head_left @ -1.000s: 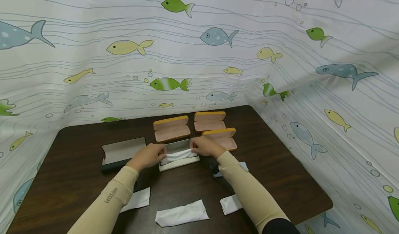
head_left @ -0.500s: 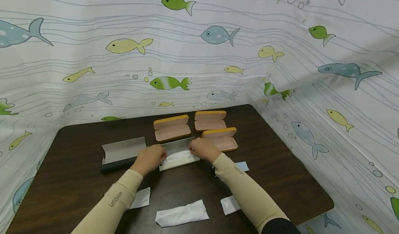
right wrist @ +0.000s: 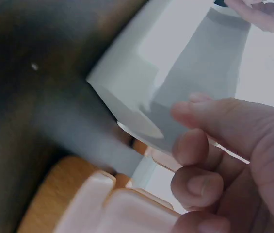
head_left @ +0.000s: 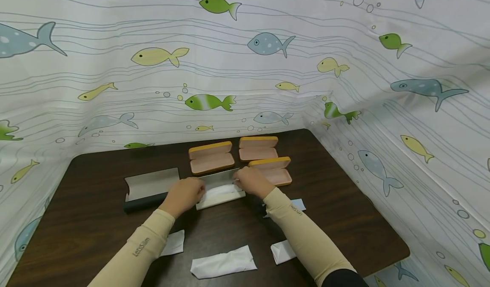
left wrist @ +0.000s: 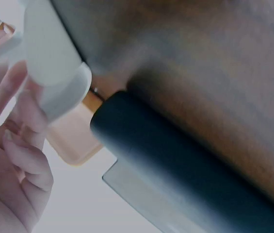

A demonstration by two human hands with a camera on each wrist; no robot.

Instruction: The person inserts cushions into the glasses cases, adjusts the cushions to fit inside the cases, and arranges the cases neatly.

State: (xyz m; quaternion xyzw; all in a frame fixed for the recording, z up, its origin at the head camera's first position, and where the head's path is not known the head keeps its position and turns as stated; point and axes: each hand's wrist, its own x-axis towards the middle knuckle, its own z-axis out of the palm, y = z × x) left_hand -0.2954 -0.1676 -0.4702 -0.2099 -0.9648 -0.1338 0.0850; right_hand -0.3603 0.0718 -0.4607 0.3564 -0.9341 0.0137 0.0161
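A white eyeglass case (head_left: pixel 220 199) lies open at the middle of the table, its grey lid interior raised behind. Inside it rests a folded white cloth (head_left: pixel 221 189). My left hand (head_left: pixel 184 195) is at the case's left end; the left wrist view shows bent fingers (left wrist: pixel 30 109) right at the rim. At the opposite end is my right hand (head_left: pixel 252 181). Its thumb and loosely bent fingers (right wrist: pixel 195 187) overlap the case in the right wrist view, and nothing shows between them.
Three open orange cases with pink linings, one of them a near-right case (head_left: pixel 279 175), stand behind. To the left lies an open dark case (head_left: pixel 147 202). White folded cloths (head_left: pixel 223 263) lie along the front, and a light blue cloth (head_left: pixel 297 204) is partly under the right forearm.
The white cloth has gone from being stretched between both hands to lying lower inside the case. Both hands have moved slightly and remain at the case's ends.
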